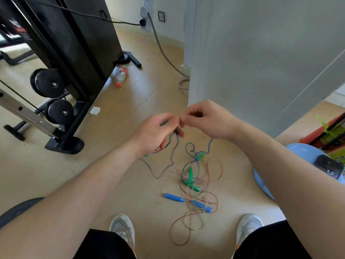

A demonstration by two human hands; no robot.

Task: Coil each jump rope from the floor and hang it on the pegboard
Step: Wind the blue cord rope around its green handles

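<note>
My left hand (156,133) and my right hand (207,118) meet in mid-air above the floor, both pinching a blue-green jump rope (168,165) whose loops hang down blurred from the left hand. A green handle tip shows inside the left palm. On the floor below lies a tangle of ropes: green handles (190,176), blue handles (174,197) and a thin pink-yellow rope (203,208). No pegboard is in view.
A black exercise machine (61,75) with wheels stands at left. A plastic bottle (121,74) and a grey cable (164,51) lie near the back wall. A grey door or wall panel (261,62) rises on the right, with a blue stool (298,156) bearing a dark object. My shoes (123,228) are at the bottom.
</note>
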